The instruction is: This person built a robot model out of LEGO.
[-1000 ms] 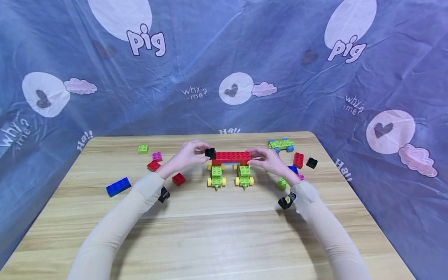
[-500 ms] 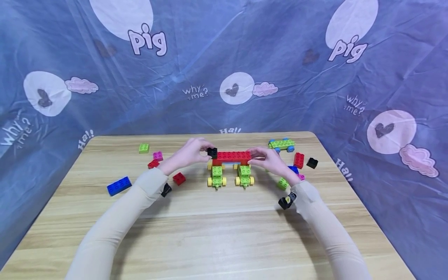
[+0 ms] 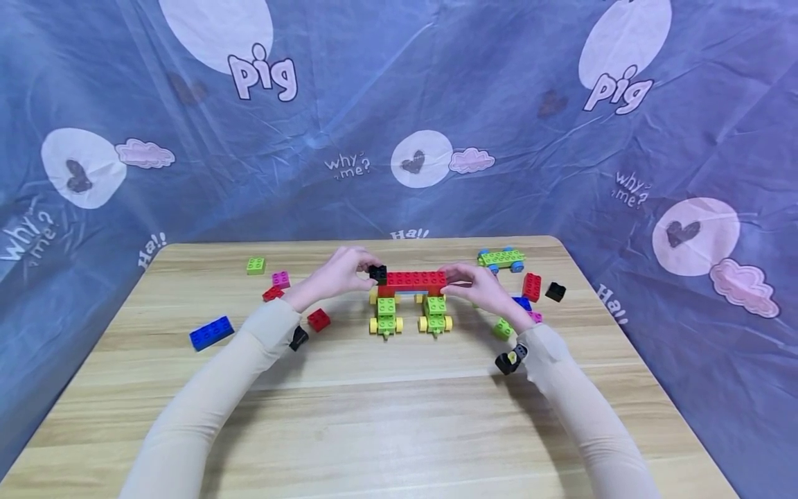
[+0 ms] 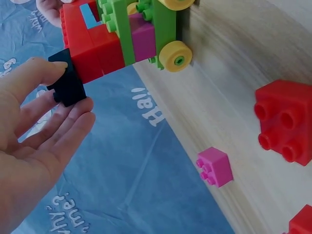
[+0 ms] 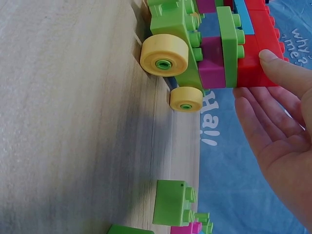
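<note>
My left hand pinches a small black brick between thumb and fingers, at the left end of the red bricks that top a toy vehicle. In the left wrist view the black brick meets the end of the red row. My right hand grips the row's right end; the right wrist view has its thumb on the red brick's side and fingers below. Under the red lie a light blue piece, green bricks and purple bricks. Two green bases with yellow wheels carry everything.
Left of the vehicle lie a blue brick, red bricks, a pink brick and a green brick. On the right are a green base with blue wheels, a red brick and a black brick.
My left hand has shifted slightly to the right with the black brick, which now sits a little lower against the red row's left end. The right hand stays in place.
</note>
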A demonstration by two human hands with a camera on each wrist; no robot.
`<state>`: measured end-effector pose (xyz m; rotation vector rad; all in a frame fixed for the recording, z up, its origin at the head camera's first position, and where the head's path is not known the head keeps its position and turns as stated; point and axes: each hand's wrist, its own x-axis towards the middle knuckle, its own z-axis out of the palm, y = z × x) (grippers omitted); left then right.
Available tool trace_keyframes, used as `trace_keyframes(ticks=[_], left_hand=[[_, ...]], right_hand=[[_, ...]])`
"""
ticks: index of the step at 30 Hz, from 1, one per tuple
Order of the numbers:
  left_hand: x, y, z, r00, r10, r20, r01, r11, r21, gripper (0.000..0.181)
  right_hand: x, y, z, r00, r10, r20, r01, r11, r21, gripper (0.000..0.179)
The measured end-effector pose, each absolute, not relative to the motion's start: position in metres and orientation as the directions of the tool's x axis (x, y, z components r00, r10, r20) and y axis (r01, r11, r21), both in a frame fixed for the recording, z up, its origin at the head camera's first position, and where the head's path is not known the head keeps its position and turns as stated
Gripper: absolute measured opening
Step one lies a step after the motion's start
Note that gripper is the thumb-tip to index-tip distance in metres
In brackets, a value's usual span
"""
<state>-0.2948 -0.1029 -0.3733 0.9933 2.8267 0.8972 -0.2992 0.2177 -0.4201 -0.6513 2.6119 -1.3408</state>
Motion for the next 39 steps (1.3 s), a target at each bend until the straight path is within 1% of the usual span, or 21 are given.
trace_keyframes(ticks=[9, 12, 17, 26, 33, 37, 39], left_hand=[[-0.296, -0.104, -0.379, -0.792, 0.578, 0.195, 0.583, 0.623, 0.523, 0.042], [-0.294, -0.107, -0.384, -0.799, 0.563, 0.211, 0.571, 0.6, 0.56, 0.042], [-0.291, -0.111, -0.39, -0.826, 0.521, 0.214, 0.52, 0.559, 0.646, 0.044], [-0.289, -0.115, -0.396, -0.863, 0.467, 0.194, 0.443, 0.513, 0.736, 0.046], [-0.289, -0.117, -0.403, -0.87, 0.455, 0.192, 0.42, 0.477, 0.772, 0.046], [-0.287, -0.117, -0.404, -0.876, 0.449, 0.178, 0.402, 0.474, 0.784, 0.045], [-0.286, -0.117, -0.404, -0.879, 0.444, 0.176, 0.395, 0.47, 0.789, 0.045]], right_hand=[[-0.299, 0.218, -0.419, -0.899, -0.43, 0.083, -0.316, 0.507, -0.802, 0.046], [-0.298, 0.218, -0.419, -0.896, -0.436, 0.087, -0.324, 0.505, -0.8, 0.046], [-0.297, 0.218, -0.419, -0.895, -0.437, 0.087, -0.322, 0.5, -0.804, 0.046], [-0.297, 0.218, -0.417, -0.896, -0.434, 0.09, -0.329, 0.514, -0.792, 0.046], [-0.299, 0.22, -0.416, -0.887, -0.455, 0.085, -0.337, 0.508, -0.793, 0.047], [-0.299, 0.227, -0.412, -0.88, -0.461, 0.115, -0.364, 0.5, -0.786, 0.045], [-0.299, 0.235, -0.406, -0.889, -0.441, 0.125, -0.366, 0.518, -0.774, 0.043]])
